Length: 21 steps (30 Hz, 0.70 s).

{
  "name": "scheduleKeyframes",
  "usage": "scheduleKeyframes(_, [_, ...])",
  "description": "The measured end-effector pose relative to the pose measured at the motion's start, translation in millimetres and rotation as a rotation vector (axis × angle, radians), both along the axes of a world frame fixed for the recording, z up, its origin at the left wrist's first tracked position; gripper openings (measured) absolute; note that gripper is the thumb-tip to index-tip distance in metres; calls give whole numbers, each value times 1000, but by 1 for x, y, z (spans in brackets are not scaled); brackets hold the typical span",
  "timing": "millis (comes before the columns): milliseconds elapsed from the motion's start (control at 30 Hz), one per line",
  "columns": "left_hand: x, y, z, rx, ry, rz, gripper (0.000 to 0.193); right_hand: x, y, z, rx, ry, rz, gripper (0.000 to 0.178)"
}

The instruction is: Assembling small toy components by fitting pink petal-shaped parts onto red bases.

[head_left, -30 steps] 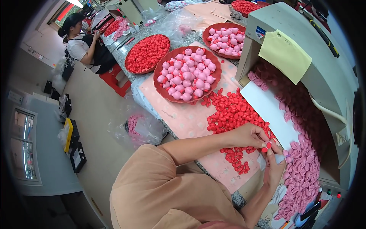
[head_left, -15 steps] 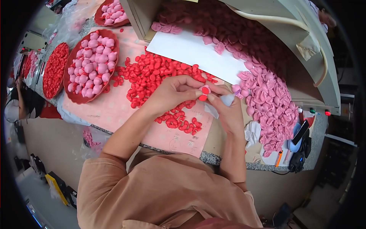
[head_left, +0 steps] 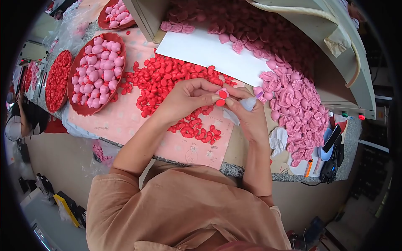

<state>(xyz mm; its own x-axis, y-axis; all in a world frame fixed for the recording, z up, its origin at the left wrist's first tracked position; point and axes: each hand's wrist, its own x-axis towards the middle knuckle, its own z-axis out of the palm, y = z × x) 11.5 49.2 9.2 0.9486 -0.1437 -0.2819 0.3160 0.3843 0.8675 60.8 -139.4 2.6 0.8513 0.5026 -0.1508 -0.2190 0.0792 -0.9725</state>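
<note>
Between the fingertips of both hands is a small pink figure piece with two red ovals (head_left: pixel 223 94) on the side that shows. My left hand (head_left: pixel 182 102) pinches it from the left with thumb and forefinger. From the other side my right hand (head_left: pixel 252 119) presses thumb and fingers against the same piece. A translucent pale bottle with a purple tip (head_left: pixel 248 103) is tucked in the right hand; its lower part is hidden. Just beyond and below the hands lies a heap of red oval pieces (head_left: pixel 167 79) on a pink sheet (head_left: pixel 113 129).
Pink shell-like pieces (head_left: pixel 297 108) spill from a grey hooded box (head_left: pixel 351 62) at right. White paper (head_left: pixel 209 52) lies at its mouth. Left stand a red tray of pink-and-red figures (head_left: pixel 71 88) and a bowl of red pieces (head_left: pixel 58 81). A crumpled tissue (head_left: pixel 278 140) and orange pen (head_left: pixel 308 167) lie right.
The view has shifted slightly. Both hands still grip the same pink piece, which has turned a little between the fingertips. The bottle stays in the right hand.
</note>
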Motion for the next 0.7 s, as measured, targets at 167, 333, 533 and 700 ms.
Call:
scheduleKeyframes(167, [1,0,3,5,18,9,26,-3,7,8,53,129,-33,31])
scheduleKeyframes(333, [0,-5,5,-22,26,22,35,-3,9,14,86,176,-90,29])
scheduleKeyframes(533, [-2,-10,2,38,-73,26,35,-2,5,8,22,143,-93,31])
scheduleKeyframes(700, [-3,-10,-1,141,-69,38,36,-1,2,10,13,107,-35,30])
